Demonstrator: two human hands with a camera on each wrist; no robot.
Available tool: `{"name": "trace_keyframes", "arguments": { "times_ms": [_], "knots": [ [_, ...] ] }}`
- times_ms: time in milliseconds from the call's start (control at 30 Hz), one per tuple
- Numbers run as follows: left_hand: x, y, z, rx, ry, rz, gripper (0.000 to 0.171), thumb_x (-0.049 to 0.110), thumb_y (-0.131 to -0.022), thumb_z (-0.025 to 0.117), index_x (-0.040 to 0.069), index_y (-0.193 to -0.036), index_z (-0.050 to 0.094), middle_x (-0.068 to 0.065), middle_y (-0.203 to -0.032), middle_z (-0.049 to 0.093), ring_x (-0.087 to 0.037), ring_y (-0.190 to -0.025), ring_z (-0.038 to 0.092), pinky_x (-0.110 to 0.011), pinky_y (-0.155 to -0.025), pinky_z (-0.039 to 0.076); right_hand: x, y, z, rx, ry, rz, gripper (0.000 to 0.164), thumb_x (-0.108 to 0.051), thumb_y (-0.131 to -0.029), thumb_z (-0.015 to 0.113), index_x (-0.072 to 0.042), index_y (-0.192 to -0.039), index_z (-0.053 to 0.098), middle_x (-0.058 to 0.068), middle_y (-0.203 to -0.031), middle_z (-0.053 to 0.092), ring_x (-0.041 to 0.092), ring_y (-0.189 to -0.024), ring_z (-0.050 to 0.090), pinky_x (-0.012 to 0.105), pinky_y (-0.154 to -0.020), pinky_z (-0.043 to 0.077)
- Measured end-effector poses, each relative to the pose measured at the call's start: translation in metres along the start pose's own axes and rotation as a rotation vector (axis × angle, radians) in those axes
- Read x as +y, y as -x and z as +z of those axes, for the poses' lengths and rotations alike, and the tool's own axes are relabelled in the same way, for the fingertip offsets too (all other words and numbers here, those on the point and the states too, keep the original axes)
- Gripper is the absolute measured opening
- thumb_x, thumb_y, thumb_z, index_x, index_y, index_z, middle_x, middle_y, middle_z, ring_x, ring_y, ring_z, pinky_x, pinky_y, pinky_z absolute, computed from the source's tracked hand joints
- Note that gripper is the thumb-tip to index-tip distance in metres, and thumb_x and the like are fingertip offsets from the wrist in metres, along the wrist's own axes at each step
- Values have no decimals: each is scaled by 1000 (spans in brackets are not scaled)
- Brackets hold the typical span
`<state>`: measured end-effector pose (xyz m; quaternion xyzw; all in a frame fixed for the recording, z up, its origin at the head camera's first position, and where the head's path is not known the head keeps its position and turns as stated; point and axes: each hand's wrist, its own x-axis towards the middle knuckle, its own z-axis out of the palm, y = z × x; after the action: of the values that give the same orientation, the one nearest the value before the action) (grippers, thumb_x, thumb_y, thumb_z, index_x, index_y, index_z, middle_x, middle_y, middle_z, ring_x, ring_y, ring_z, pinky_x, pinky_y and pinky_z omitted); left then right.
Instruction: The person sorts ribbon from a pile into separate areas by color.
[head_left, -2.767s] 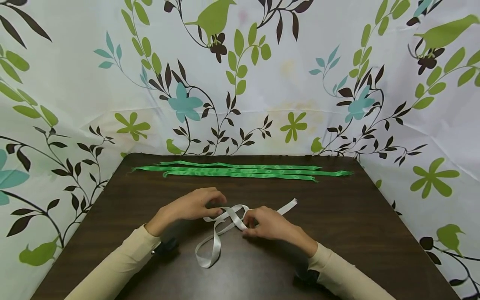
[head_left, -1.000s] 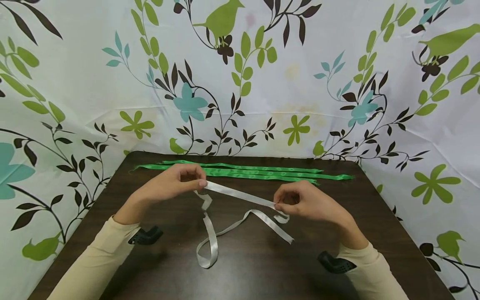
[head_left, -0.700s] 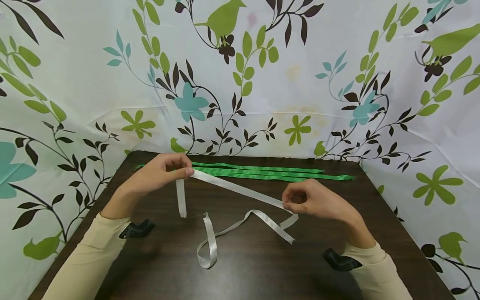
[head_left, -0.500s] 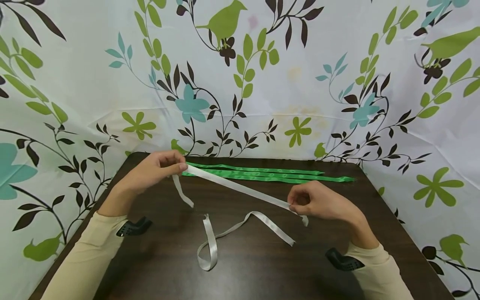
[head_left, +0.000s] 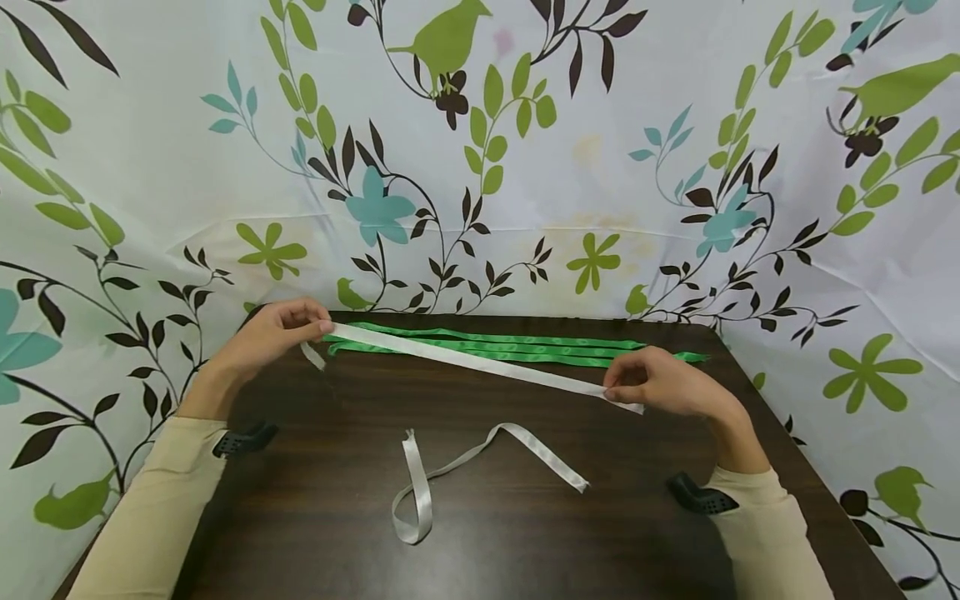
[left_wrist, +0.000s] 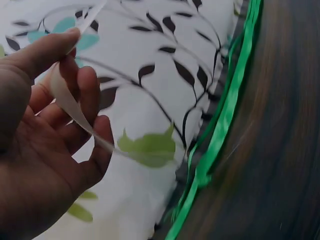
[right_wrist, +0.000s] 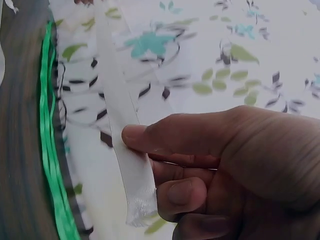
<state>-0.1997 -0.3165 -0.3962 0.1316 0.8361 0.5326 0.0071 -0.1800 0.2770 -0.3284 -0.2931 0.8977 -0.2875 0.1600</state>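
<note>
A white ribbon (head_left: 465, 360) is stretched between my two hands above the table, sloping down to the right. My left hand (head_left: 281, 332) pinches it near its left end between thumb and fingers, and a short tail (left_wrist: 80, 117) dangles below in the left wrist view. My right hand (head_left: 667, 383) pinches the other end; in the right wrist view the frayed tip (right_wrist: 140, 212) pokes out past the thumb. Another white ribbon (head_left: 423, 492) lies loosely curled on the table between my arms, touched by neither hand.
Several green ribbons (head_left: 495, 343) lie side by side along the back edge of the dark wooden table (head_left: 495, 533). A patterned cloth (head_left: 480, 150) hangs directly behind the table.
Both hands have lifted one white ribbon from the tangled pile and moved apart, left hand leftward, right hand rightward, pulling it straight. The other white ribbon stays on the table.
</note>
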Motion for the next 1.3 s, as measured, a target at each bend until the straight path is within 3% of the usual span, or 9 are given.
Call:
{"name": "trace_keyframes", "arguments": {
  "times_ms": [133,200,333,433,567,833,1133,1300],
  "knots": [
    [-11,1,-11,-59,-51,-26,28,32,-100,69,7,-113,66,-15,-98,66,-29,-90,61,-40,-72,48,24,-2,-2,-2,-53,44,6,-18,-97,73,-13,-98,74,2,-90,68,22,-68,59,37,-58,52],
    [-14,1,-16,-104,-77,-57,27,32,-99,71,8,-111,67,-18,-100,66,-29,-80,58,-40,-65,47,35,-4,-1,1,-86,44,7,-16,-98,72,-10,-100,74,4,-91,68,25,-69,59,41,-57,52],
    [-21,2,-21,-217,-134,-117,25,28,-98,73,6,-109,69,-20,-103,65,-30,-81,58,-41,-66,49,57,-12,3,5,-137,52,7,-13,-98,71,-8,-102,74,7,-93,69,28,-71,60,43,-59,52],
    [-28,2,-21,-278,-185,-154,26,26,-97,73,4,-110,70,-15,-102,65,-29,-90,58,-42,-73,49,72,-18,8,-5,-148,56,7,-10,-97,72,-6,-103,72,9,-94,68,26,-76,61,41,-64,52],
    [-35,2,-20,-306,-262,-184,20,21,-96,73,3,-105,71,-8,-93,64,-26,-85,57,-40,-69,47,87,-25,14,-18,-146,71,10,-8,-94,74,-3,-102,70,10,-93,67,24,-79,59,37,-67,50],
    [-41,5,-24,-404,-363,-197,13,17,-94,75,4,-95,71,-4,-85,63,-20,-78,55,-37,-69,47,111,-33,21,-84,-200,125,12,0,-92,72,4,-103,68,13,-86,65,23,-68,54,36,-59,46],
    [-47,7,-25,-417,-425,-214,14,13,-94,75,1,-94,68,-3,-82,61,-20,-74,56,-38,-66,47,127,-36,28,-59,-137,150,7,-4,-93,74,1,-96,69,8,-82,66,21,-66,55,32,-56,46],
    [-46,7,-23,-398,-473,-231,24,16,-93,76,-2,-104,65,-5,-87,64,-21,-77,59,-41,-69,49,124,-36,30,-27,-89,172,8,-8,-93,74,-1,-96,70,6,-81,66,20,-66,55,32,-55,45]
  ]
}}
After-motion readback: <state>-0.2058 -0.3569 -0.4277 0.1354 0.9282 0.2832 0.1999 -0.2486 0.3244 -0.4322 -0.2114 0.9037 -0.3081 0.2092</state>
